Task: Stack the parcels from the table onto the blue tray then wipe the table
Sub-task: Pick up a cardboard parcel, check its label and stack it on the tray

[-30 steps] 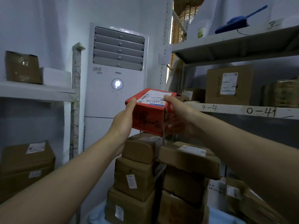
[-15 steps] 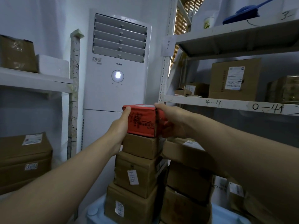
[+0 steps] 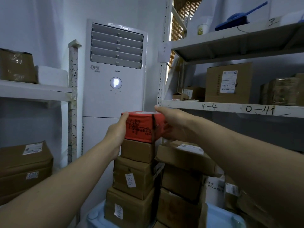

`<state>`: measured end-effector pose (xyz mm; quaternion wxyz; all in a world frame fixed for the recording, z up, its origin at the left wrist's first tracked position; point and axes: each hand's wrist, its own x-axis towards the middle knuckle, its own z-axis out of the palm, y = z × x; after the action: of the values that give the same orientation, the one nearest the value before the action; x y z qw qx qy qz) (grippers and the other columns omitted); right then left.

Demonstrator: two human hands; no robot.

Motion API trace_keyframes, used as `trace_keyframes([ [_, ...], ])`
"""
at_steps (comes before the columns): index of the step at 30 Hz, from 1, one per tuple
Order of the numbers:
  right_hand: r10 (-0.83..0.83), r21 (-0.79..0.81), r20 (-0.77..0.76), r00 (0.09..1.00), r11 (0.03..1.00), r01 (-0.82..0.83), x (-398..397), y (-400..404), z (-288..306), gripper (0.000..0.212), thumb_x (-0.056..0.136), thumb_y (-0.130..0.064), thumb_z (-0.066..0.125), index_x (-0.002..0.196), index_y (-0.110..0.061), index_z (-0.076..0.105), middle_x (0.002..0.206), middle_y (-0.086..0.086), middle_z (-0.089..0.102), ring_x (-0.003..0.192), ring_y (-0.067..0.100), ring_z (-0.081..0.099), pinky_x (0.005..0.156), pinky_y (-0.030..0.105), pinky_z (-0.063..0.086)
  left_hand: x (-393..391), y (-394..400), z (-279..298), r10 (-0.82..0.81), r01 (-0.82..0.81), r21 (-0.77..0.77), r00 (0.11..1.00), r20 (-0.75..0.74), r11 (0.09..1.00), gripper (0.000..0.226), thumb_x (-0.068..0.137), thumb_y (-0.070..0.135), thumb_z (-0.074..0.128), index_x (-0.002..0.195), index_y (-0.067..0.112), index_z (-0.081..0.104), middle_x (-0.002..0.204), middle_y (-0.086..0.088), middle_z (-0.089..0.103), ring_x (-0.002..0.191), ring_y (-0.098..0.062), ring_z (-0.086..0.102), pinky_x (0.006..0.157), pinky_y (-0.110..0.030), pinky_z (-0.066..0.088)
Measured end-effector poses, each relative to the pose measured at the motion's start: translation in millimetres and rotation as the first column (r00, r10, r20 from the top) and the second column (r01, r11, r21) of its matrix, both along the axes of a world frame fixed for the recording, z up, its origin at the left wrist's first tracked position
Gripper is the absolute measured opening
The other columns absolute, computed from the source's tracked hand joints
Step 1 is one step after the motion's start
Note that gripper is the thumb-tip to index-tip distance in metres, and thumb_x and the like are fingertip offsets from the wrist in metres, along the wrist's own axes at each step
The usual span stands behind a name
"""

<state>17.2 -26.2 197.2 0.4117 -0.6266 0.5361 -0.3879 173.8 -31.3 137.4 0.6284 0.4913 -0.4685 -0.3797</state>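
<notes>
A red parcel with dark printing rests on top of a tall stack of brown cardboard parcels. My left hand grips its left side and my right hand grips its right side and top edge. A second, lower stack of brown parcels stands just to the right, topped by a wide flat box. Both stacks stand on the light blue tray, whose rim shows at the bottom of the view. The table is out of view.
A white standing air conditioner is right behind the stacks. Metal shelves with boxes run along the right, and a white shelf on the left. More brown boxes sit low at the left.
Both hands have lowered the red parcel from the air onto the top box of the left stack. Since half a second ago it has stayed put there, still gripped.
</notes>
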Motion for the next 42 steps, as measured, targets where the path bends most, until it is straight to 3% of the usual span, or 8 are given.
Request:
trace_keyframes([
  [5,-0.093,-0.097,0.112,0.989,0.99,0.104,-35,24,1,0.057,0.1,-0.049,0.048,0.136,-0.005,0.049,0.123,0.02,0.061,0.101,0.025,0.065,0.088,0.036,0.057,-19,10,6,0.295,-0.288,-0.214,0.955,0.002,0.933,0.052,0.091,0.057,0.046,0.126,0.019,0.054,0.122,-0.004,0.06,0.111,-0.021,0.058,0.09,-0.036,0.049],
  [9,-0.127,-0.155,0.288,0.949,0.972,0.177,-79,63,-10,0.04,0.102,-0.036,0.049,0.124,-0.004,0.057,0.124,0.018,0.062,0.115,0.031,0.063,0.098,0.037,0.054,-67,55,13,0.405,-0.345,-0.441,0.913,0.045,0.828,0.032,0.094,0.038,0.055,0.124,0.027,0.051,0.127,0.005,0.042,0.124,-0.015,0.04,0.106,-0.038,0.039],
  [16,-0.245,-0.121,0.471,0.847,0.934,0.337,-180,128,-54,0.036,0.102,-0.029,0.051,0.122,-0.001,0.062,0.092,0.014,0.058,0.086,0.029,0.058,0.092,0.039,0.056,-170,135,-21,-0.03,0.088,-0.489,0.992,0.124,0.868,0.011,0.094,0.025,0.06,0.106,0.025,0.061,0.112,0.001,0.06,0.101,-0.007,0.056,0.086,-0.017,0.045],
  [20,-0.381,-0.007,0.513,0.769,0.894,0.447,-252,155,-97,0.021,0.103,-0.026,0.049,0.087,-0.015,0.058,0.072,0.007,0.045,0.069,0.024,0.045,0.071,0.034,0.05,-233,147,-68,-0.233,0.267,-0.334,0.962,0.141,0.904,0.008,0.093,0.015,0.062,0.098,0.021,0.063,0.096,0.003,0.061,0.082,-0.001,0.055,0.067,-0.004,0.042],
  [25,-0.591,0.145,0.448,0.671,0.789,0.598,-327,177,-154,0.02,0.1,-0.023,0.052,0.095,-0.007,0.063,0.066,0.005,0.06,0.062,0.022,0.058,0.071,0.037,0.053,-291,138,-130,-0.367,0.369,0.001,0.923,0.117,0.929,0.012,0.092,0.012,0.061,0.104,0.015,0.062,0.097,-0.002,0.063,0.079,-0.004,0.055,0.057,-0.005,0.042],
  [33,-0.623,0.327,0.396,0.674,0.782,0.531,-364,146,-227,0.027,0.097,-0.025,0.059,0.109,-0.002,0.061,0.066,0.01,0.056,0.064,0.03,0.059,0.07,0.041,0.053,-317,76,-160,-0.312,0.278,0.19,0.932,0.183,0.942,0.044,0.097,0.027,0.056,0.134,0.005,0.049,0.115,-0.002,0.057,0.097,-0.014,0.052,0.071,-0.014,0.04],
  [38,-0.611,0.397,0.404,0.681,0.788,0.471,-343,99,-243,0.034,0.091,-0.041,0.066,0.109,-0.013,0.059,0.1,0.017,0.061,0.078,0.034,0.06,0.07,0.04,0.057,-323,30,-166,-0.319,0.255,0.287,0.926,0.202,0.923,0.078,0.079,0.064,0.052,0.14,0.015,0.049,0.142,-0.002,0.052,0.127,-0.025,0.05,0.109,-0.038,0.039],
  [42,-0.596,0.431,0.489,0.637,0.8,0.418,-330,66,-245,0.041,0.091,-0.048,0.064,0.11,-0.012,0.062,0.11,0.018,0.065,0.096,0.033,0.067,0.078,0.042,0.06,-335,17,-158,-0.351,0.308,0.319,0.932,0.089,0.896,0.051,0.088,0.052,0.053,0.122,0.016,0.062,0.117,-0.003,0.068,0.101,-0.018,0.064,0.072,-0.024,0.055],
])
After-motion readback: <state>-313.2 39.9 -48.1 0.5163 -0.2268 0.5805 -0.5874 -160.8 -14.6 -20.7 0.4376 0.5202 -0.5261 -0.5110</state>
